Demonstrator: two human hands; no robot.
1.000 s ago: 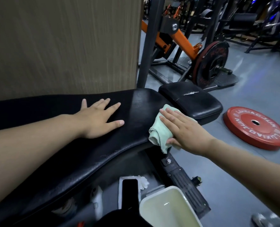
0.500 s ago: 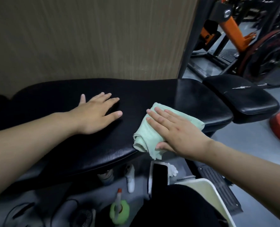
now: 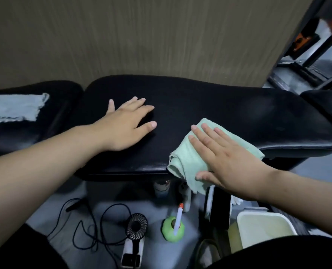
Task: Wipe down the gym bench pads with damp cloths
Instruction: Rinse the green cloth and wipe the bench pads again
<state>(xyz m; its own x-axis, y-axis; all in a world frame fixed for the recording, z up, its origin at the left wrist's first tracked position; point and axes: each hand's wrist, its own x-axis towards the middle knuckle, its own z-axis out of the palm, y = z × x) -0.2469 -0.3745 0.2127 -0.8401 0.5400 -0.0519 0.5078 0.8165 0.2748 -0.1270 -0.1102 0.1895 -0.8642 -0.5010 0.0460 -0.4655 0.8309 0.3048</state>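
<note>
While only the head view is available, it covers both hands. Head view: long black bench pad (image 3: pixel 219 105) runs left to right in front of a wood-grain wall panel (image 3: pixel 141 35). Left hand (image 3: pixel 124 125) lies flat on the pad, palm down, fingers straight and spread, grasping nothing. Right hand (image 3: pixel 229 160) is also flat, fingers extended, pressing a light green cloth (image 3: pixel 180 162) onto the pad's near edge, right of the left hand. The cloth is bunched; its lower corner hangs over the front edge of the pad. The two hands are apart, with bare pad between them.

A second black pad (image 3: pixel 60 105) sits at the left end with a pale grey towel (image 3: pixel 15 108) lying on it. Another pad (image 3: pixel 324 101) is partly visible at the far right.

On the floor below: handheld fan (image 3: pixel 136 230), black cable (image 3: pixel 95 226), green spray bottle (image 3: pixel 173 229), phone (image 3: pixel 220 206) standing on edge, white basin (image 3: pixel 266 228) beside it. Basin contents unclear.
</note>
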